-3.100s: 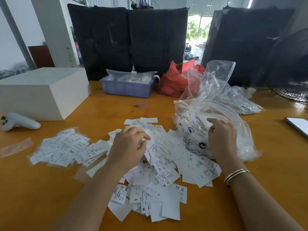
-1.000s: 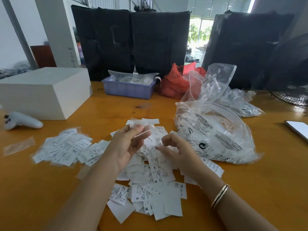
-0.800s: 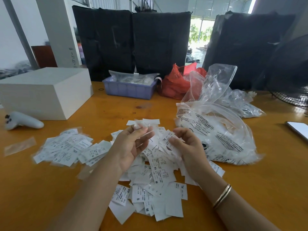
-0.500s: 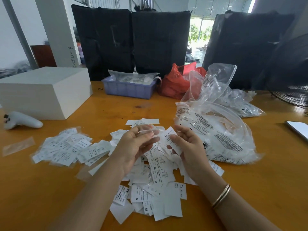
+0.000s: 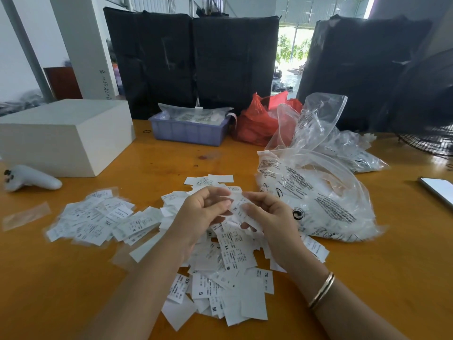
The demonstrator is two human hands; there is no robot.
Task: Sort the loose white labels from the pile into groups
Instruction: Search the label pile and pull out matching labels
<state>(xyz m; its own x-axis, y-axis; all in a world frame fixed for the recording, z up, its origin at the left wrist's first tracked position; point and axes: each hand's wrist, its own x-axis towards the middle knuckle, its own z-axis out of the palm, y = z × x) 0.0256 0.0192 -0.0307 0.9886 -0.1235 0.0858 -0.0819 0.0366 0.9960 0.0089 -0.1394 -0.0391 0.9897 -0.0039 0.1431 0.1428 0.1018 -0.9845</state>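
Observation:
A loose pile of white labels (image 5: 228,273) with size letters lies on the orange table in front of me. A second spread of labels (image 5: 98,219) lies to the left. My left hand (image 5: 198,214) and my right hand (image 5: 267,217) hover close together above the pile. The right hand pinches a white label (image 5: 239,207) between thumb and fingers. The left hand's curled fingers hold a few labels against the palm, and its fingertips meet the same label.
A clear plastic bag (image 5: 318,200) full of labels lies right of the pile. A white box (image 5: 61,136) and a white controller (image 5: 29,177) sit at left. A blue tray (image 5: 188,131) and a red bag (image 5: 259,121) stand behind. A phone (image 5: 438,190) lies far right.
My right hand left the plastic bag, came to the pile, picked up a label and lifted it toward my left hand. The two hands have closed in on each other.

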